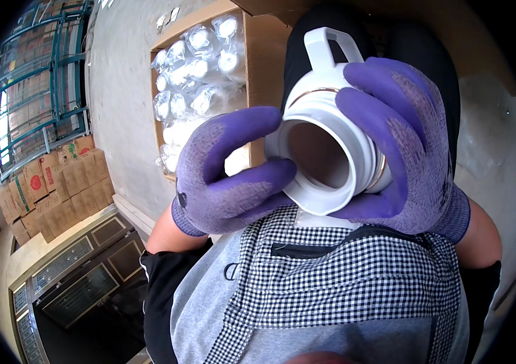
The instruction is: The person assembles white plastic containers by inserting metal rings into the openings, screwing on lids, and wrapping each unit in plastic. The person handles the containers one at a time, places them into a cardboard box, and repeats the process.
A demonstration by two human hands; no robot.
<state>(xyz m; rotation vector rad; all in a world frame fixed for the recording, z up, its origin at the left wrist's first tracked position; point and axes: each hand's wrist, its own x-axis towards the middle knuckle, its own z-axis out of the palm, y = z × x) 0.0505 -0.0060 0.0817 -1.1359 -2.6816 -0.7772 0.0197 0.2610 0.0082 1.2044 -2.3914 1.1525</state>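
A white jug [327,205] with a handle [320,50] and thin gold bands lies tilted over my lap, its open mouth toward me. The inside looks hollow and brownish. My right hand [413,145], in a purple and grey work glove, wraps round the jug's right side, fingers over the top and thumb below. My left hand [227,170], gloved the same way, pinches the jug's rim at its left, by the spout, between thumb and fingers.
At upper left stands an open cardboard box [264,91] with several white pieces in clear plastic [200,67]. Farther left are stacked cartons [57,188], teal metal racking [57,67] and a dark panelled door [82,291]. Clear plastic sheeting [482,139] lies at right.
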